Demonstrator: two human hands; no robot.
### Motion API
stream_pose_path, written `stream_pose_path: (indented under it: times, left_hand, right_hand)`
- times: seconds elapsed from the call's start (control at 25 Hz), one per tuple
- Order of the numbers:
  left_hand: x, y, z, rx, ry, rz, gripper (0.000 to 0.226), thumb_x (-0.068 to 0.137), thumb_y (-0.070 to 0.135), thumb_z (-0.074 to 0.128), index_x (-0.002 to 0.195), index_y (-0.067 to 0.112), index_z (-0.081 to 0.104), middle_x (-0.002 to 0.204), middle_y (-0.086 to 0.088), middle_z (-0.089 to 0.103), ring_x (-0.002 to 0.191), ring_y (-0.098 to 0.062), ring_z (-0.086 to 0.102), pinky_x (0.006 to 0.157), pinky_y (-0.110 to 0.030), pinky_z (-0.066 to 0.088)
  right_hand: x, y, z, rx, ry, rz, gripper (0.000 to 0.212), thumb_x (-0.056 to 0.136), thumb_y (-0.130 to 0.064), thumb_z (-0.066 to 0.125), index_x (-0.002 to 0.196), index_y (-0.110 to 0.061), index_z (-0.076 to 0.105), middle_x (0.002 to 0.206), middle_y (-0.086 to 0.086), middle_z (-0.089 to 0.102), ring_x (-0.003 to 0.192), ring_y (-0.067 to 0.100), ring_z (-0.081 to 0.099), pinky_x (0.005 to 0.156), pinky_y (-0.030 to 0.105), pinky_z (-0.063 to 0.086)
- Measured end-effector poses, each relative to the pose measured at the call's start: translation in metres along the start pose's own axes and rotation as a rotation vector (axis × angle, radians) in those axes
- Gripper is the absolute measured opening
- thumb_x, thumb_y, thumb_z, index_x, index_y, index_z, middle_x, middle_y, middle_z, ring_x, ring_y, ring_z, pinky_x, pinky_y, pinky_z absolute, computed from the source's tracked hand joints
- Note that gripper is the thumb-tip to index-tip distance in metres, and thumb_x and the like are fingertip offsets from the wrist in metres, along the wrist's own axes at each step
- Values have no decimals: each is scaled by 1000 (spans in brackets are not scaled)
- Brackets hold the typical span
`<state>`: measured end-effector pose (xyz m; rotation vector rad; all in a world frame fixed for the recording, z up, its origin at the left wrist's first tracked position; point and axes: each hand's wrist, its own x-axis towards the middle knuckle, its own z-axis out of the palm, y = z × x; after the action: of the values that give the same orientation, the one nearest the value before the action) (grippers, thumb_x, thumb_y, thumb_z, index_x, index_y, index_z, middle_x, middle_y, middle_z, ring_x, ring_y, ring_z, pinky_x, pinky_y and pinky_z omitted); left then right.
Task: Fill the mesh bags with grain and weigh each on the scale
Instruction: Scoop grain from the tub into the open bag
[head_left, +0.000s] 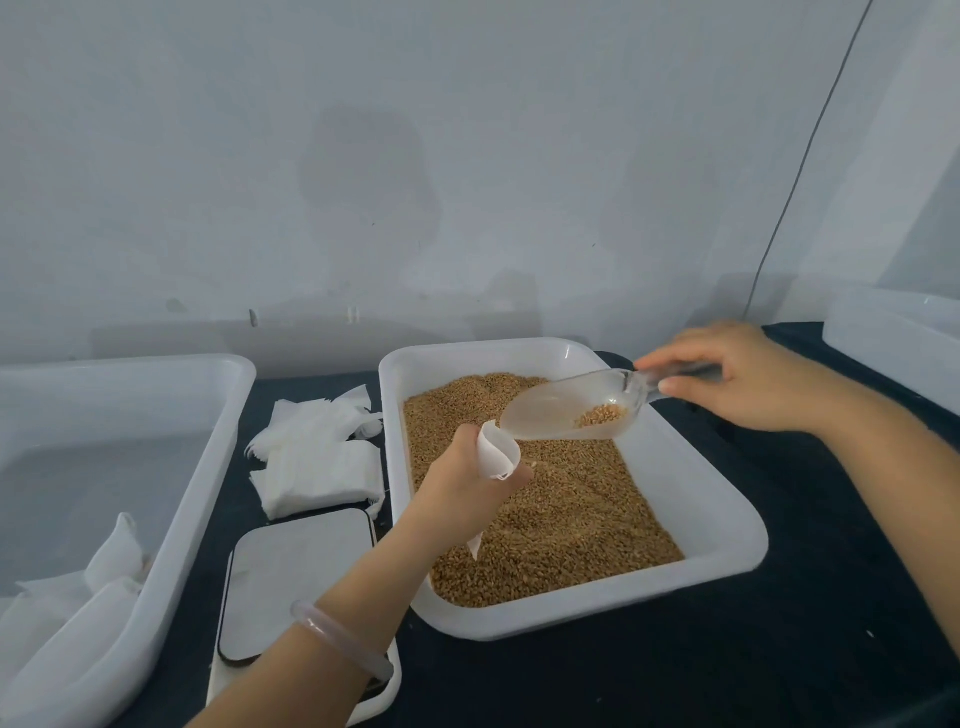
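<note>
Gripping a mesh bag (497, 451), left hand (462, 483) meets an almost empty scoop (566, 405) pinched in right hand (737, 379). Weighing on scale (296, 566) remains.

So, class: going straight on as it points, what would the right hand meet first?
Probably the mesh bag the left hand holds: the scoop leads, its tip at the bag's mouth.

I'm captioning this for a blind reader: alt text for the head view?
The right hand holds a clear scoop at the mouth of a mesh bag gripped by the left hand, above a white tray of grain. A scale lies left of it.
</note>
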<state>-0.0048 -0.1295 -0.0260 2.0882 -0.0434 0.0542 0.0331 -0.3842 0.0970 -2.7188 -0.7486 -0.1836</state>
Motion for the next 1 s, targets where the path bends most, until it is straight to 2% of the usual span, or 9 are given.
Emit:
stream_pose_path:
  times: [0.08, 0.16, 0.32, 0.48, 0.72, 0.8, 0.88, 0.92, 1.0]
  left_hand:
    - [1, -2, 4, 9, -9, 2, 41, 84, 43, 65, 110, 24, 39, 95, 9, 51, 79, -4, 53, 56, -17, 38]
    - [1, -3, 7, 16, -17, 2, 41, 84, 44, 64, 111, 25, 38, 95, 11, 51, 79, -3, 53, 55, -16, 38]
    - [1, -7, 10, 23, -30, 4, 42, 85, 44, 64, 112, 25, 38, 96, 12, 51, 79, -2, 54, 54, -15, 38]
    - [1, -8, 10, 15, -41, 2, 40, 85, 44, 65, 109, 26, 39, 94, 10, 54, 76, -3, 56, 57, -17, 44]
    - [-2, -5, 11, 16, -52, -15, 44, 85, 43, 64, 116, 21, 41, 96, 6, 55, 78, -9, 58, 62, -22, 49]
    - [-5, -4, 7, 6, -31, -21, 44, 85, 43, 64, 116, 22, 41, 97, 6, 55, 80, -7, 58, 60, -19, 46]
    - [-7, -2, -1, -4, 33, -17, 40, 84, 45, 63, 111, 25, 40, 94, 8, 54, 77, -5, 56, 53, -16, 41]
    - [-7, -1, -6, -16, 66, -12, 39, 84, 46, 63, 108, 27, 39, 93, 8, 54, 76, -4, 56, 52, -16, 39]
    - [-7, 0, -14, -48, 95, -6, 39, 85, 45, 63, 107, 29, 36, 94, 8, 55, 78, -4, 56, 54, -17, 39]
  right_hand:
    - [8, -10, -6, -230, 8, -68, 24, 91, -28, 56, 111, -42, 60, 94, -26, 52, 102, 6, 47, 108, 28, 10]
    - [14, -20, -9, -355, 38, -121, 26, 92, -31, 54, 115, -42, 60, 99, -21, 54, 104, 6, 42, 110, 24, -2]
    - [21, -35, -9, -470, 62, -222, 30, 92, -30, 53, 119, -39, 60, 109, -14, 56, 115, 10, 41, 109, 22, -14]
    - [23, -42, -10, -524, 61, -239, 31, 92, -31, 51, 121, -38, 59, 111, -13, 56, 117, 11, 40, 111, 25, -14]
    - [23, -41, -10, -518, 37, -208, 31, 92, -32, 51, 121, -39, 58, 113, -13, 56, 118, 11, 39, 111, 26, -13]
    - [18, -30, -13, -465, 68, -146, 28, 91, -31, 53, 118, -39, 61, 108, -12, 59, 113, 11, 42, 109, 21, -8]
    - [8, -14, -12, -458, 71, -43, 27, 91, -33, 53, 116, -39, 62, 104, -14, 60, 108, 11, 45, 105, 21, 3]
    - [2, -6, -7, -480, 35, -7, 28, 91, -35, 54, 117, -41, 61, 103, -19, 59, 107, 10, 44, 104, 22, 6]
    - [-9, 4, 15, -502, -100, 10, 28, 92, -37, 53, 118, -44, 59, 101, -27, 51, 105, 2, 37, 111, 27, 0]
